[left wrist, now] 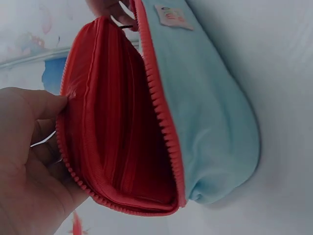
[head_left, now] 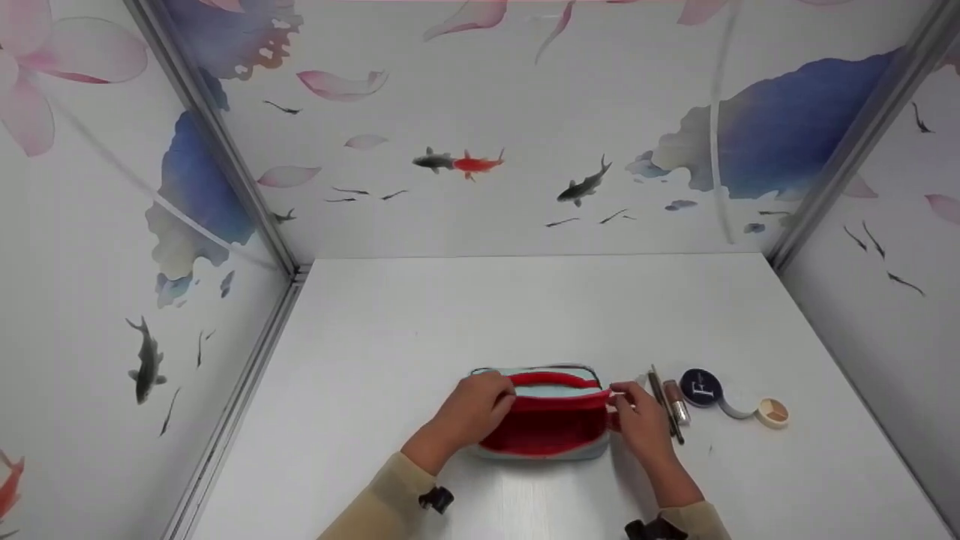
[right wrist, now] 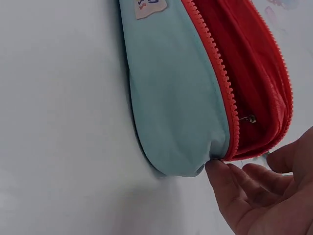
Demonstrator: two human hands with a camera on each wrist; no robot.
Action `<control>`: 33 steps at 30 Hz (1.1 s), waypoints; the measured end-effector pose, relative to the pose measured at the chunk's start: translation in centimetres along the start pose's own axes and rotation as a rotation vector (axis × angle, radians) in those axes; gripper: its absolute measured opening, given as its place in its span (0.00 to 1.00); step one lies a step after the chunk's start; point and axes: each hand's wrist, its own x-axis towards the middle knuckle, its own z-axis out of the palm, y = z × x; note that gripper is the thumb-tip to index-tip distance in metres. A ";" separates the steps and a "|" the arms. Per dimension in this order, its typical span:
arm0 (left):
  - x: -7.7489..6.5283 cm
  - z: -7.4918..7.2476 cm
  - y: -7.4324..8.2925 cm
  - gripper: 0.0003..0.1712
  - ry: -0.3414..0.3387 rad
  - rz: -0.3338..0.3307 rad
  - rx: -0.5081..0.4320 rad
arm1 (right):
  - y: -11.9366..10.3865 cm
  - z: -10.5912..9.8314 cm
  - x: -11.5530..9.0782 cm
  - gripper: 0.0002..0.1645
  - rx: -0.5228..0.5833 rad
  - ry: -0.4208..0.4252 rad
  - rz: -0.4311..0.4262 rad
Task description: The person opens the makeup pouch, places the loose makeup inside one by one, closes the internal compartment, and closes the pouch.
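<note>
A light-blue zip pouch [head_left: 544,455] with a red lining and red zipper teeth stands unzipped on the table, its mouth gaping. My left hand [head_left: 472,409] pinches the raised red-edged flap [left wrist: 73,93] between thumb and fingers, on the pouch's left side. At the opposite end, my right hand [head_left: 646,429] pinches the pouch at the corner where the zipper ends. Inside the lining a small metal zipper pull [right wrist: 251,118] shows in the right wrist view. The left wrist view shows a seamed red inner wall [left wrist: 122,122]. A fabric label [left wrist: 173,17] is sewn on the blue front.
Right of the pouch lie slim pencils [head_left: 666,405], a lip gloss tube [head_left: 676,403], a round dark-blue compact [head_left: 701,387] marked with an F and a small round palette of tan shades [head_left: 772,413]. Printed wall panels [head_left: 510,112] enclose the white table [head_left: 375,322].
</note>
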 end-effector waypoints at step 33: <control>11.8 3.3 -9.6 0.22 0.154 -0.492 -0.074 | -0.3 -0.1 -2.0 0.23 -0.240 -0.133 0.013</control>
